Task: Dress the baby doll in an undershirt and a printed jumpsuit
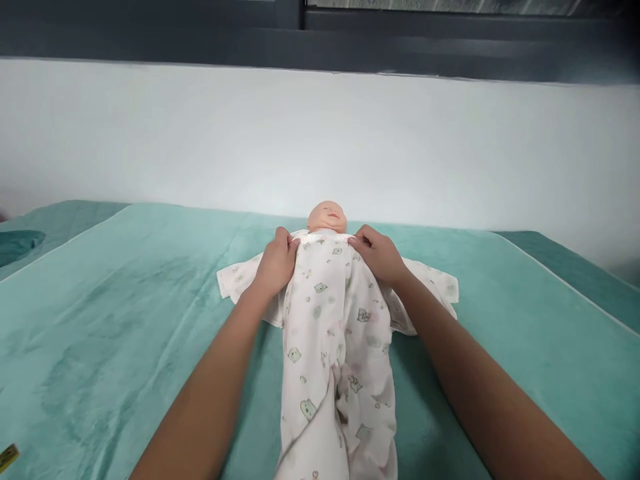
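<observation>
A baby doll (327, 217) lies on its back on a teal blanket (125, 313), head away from me. It wears a white romper with small printed animals (330, 333), whose sleeves spread out to both sides. My left hand (277, 263) grips the cloth at the doll's shoulder on the left side, fingers curled. My right hand (379, 255) pinches the cloth at the other shoulder, close to the neck. Both forearms reach in from the bottom edge.
The teal blanket covers a wide padded surface up to a white wall (320, 140). A dark window frame (320, 40) runs along the top. A small yellow tag (7, 457) lies at the bottom left corner.
</observation>
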The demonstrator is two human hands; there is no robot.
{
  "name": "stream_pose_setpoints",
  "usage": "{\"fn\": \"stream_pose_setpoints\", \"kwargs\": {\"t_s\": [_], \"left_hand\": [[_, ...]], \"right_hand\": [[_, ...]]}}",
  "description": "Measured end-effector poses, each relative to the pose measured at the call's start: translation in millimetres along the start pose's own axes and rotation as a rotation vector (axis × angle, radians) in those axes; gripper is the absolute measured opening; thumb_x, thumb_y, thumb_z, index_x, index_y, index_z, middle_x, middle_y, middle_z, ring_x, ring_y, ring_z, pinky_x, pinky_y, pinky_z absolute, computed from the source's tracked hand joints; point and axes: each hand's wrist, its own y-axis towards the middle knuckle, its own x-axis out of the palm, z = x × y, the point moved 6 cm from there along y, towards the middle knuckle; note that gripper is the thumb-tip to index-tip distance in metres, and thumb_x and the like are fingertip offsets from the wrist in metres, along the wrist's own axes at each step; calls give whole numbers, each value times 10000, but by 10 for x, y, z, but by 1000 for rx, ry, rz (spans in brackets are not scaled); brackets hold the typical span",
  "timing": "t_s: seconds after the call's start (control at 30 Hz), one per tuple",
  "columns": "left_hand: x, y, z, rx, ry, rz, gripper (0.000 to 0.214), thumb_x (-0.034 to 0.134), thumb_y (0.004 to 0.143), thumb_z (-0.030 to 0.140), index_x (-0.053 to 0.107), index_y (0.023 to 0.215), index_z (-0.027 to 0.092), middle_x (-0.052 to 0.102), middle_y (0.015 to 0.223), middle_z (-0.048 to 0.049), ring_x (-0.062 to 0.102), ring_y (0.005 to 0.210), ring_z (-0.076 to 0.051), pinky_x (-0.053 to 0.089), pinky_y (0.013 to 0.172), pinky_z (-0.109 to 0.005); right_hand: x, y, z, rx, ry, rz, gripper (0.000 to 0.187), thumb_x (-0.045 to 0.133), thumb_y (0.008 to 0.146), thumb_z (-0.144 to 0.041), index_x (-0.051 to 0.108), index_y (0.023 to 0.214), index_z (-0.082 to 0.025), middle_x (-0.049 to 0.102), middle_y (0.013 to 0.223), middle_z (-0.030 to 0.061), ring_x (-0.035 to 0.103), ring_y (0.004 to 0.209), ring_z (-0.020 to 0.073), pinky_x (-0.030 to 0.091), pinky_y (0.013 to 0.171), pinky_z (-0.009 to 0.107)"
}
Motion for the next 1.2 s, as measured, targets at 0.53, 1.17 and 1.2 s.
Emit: {"fn": "stream_pose_setpoints", "kwargs": {"t_s": [0.53,1.17,1.2], "left_hand": [[99,115,19,185,1,-41,215,420,951,355,585,910,225,639,1043,-50,548,1007,-227,393,918,-372],[237,160,-178,177,-57,-52,334,519,838,209,675,1120,296,643,1244,-36,560,1143,-231,401,990,-359],[230,137,-167,190,-46,-61,350,533,830,209,670,1139,296,638,1259,-40,554,1148,-237,394,999,-370]], "right_hand": [[165,40,118,86,203,-117,313,519,874,-552,577,860,-245,652,946,6,533,831,193,391,717,303],[203,80,259,80,119,49,190,466,875,-384,611,936,-277,675,874,2,566,777,206,396,708,332],[197,38,233,60,143,42,203,465,877,-374,621,971,-283,686,933,7,583,827,213,410,737,339]]}}
